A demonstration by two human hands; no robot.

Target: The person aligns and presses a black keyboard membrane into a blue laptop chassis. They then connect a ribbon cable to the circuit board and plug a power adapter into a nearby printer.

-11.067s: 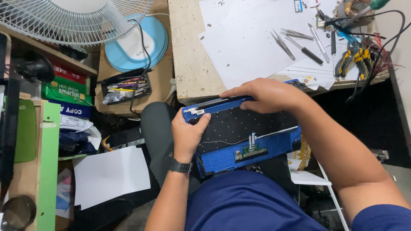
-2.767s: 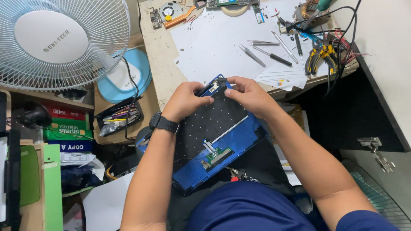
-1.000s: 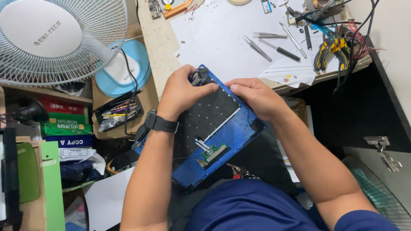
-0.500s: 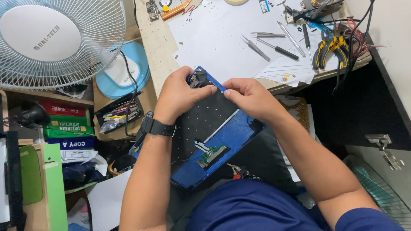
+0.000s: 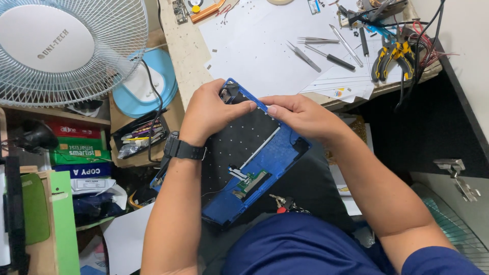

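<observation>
One cam only, on my head, looking steeply down over chest and lap. Close range: my forearms run up from bottom edge, left hand (image 5: 209, 114) and right hand (image 5: 305, 117) near frame centre. Workbench (image 5: 186, 56) across top, fan (image 5: 66, 48) top-left, shelf clutter left. No 2nd view, so no overlap.

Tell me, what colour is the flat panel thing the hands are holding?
The panel has a blue frame with a black middle sheet, seen in the head view, held by the left hand and right hand.
</observation>
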